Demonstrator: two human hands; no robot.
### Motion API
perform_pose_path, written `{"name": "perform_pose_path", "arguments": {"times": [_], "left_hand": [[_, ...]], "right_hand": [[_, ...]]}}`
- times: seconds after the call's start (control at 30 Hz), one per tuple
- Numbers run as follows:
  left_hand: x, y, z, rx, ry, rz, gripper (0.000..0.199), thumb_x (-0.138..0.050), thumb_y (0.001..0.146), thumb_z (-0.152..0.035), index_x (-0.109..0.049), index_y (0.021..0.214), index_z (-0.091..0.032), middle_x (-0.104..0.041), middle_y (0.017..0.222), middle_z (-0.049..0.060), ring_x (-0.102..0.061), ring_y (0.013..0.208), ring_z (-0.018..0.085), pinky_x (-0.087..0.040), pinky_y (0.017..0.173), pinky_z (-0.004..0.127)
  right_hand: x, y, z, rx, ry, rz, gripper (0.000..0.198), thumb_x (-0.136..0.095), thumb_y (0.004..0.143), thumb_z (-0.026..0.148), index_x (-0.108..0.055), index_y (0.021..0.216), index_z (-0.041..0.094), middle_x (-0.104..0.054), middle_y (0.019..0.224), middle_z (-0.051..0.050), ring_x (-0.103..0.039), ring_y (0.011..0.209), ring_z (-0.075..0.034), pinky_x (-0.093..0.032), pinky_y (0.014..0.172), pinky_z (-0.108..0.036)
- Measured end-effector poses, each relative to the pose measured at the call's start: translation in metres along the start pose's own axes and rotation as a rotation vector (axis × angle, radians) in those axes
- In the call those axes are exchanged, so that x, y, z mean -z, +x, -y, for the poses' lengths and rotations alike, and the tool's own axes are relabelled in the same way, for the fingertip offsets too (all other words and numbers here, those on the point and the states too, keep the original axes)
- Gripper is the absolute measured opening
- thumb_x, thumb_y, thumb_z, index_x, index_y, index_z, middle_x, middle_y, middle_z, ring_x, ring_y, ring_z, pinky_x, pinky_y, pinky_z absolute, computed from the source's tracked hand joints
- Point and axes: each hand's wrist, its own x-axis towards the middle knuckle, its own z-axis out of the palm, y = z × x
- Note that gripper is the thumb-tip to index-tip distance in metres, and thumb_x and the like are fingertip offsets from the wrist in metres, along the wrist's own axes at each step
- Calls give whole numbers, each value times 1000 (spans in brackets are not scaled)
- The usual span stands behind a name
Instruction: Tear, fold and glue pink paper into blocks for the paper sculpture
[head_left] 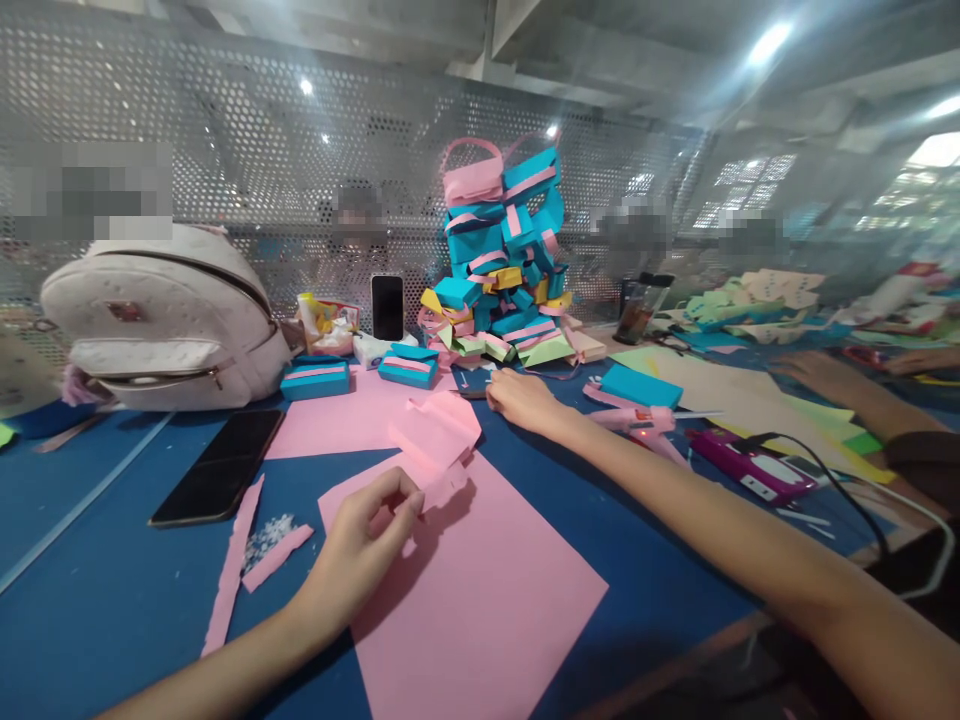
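My left hand [373,528] hovers over a large pink paper sheet [487,580], its fingers curled and the thumb near the index finger. What it pinches, if anything, I cannot make out. Just beyond it a folded pink paper piece [435,430] overlaps the sheet's far corner. My right hand [521,400] reaches forward toward the foot of a stack of blue and pink paper boxes [480,245]. Its fingers are closed, with a tiny white bit showing at the tips. Close to my right forearm lie a pink glue gun [637,420] and a blue paper box [641,386].
Left are a white backpack [165,320], a black phone [221,468] and torn pink strips [234,570]. Two small blue boxes [316,378] sit behind. A purple power strip [750,468] with cables lies right. Another person's arm [847,390] rests farther right. A bottle [643,308] stands behind.
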Motion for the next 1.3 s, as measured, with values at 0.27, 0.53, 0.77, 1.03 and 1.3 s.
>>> {"name": "perform_pose_path", "arguments": {"times": [0.27,0.53,0.77,1.03,1.3], "left_hand": [[0,1,1,-1,-4,5,29,-46,97,-33,-52,72,-20,-56,69,-3,-54,66,15,-40,65,26],[0,0,1,1,-9,5,28,-46,97,-32,-52,72,-20,-55,69,-3,-54,65,15,-40,65,26],[0,0,0,-1,-6,1,28,-47,96,-32,-52,72,-20,-56,69,-3,-54,64,14,-39,65,25],[0,0,2,0,-12,5,27,-46,97,-32,-51,72,-20,-55,69,-4,-53,64,14,-39,64,25],[0,-1,2,1,-18,4,28,-47,96,-33,-52,72,-20,-55,69,-3,-54,65,14,-40,65,25]], "right_hand": [[-2,2,3,-8,1,2,29,-60,95,32,-59,120,16,-60,122,-10,-62,102,-22,-54,85,-42],[-3,2,1,11,1,0,28,-59,96,32,-60,119,17,-61,121,-9,-62,102,-22,-54,85,-41],[-8,2,5,7,-24,-18,29,-60,95,32,-60,119,15,-61,120,-10,-62,102,-22,-55,85,-41],[1,6,8,20,-27,-34,28,-60,95,31,-60,118,15,-61,121,-10,-62,103,-22,-54,85,-41],[-6,9,4,16,-19,-25,29,-59,95,32,-60,120,16,-60,121,-10,-62,102,-22,-54,85,-41]]}}
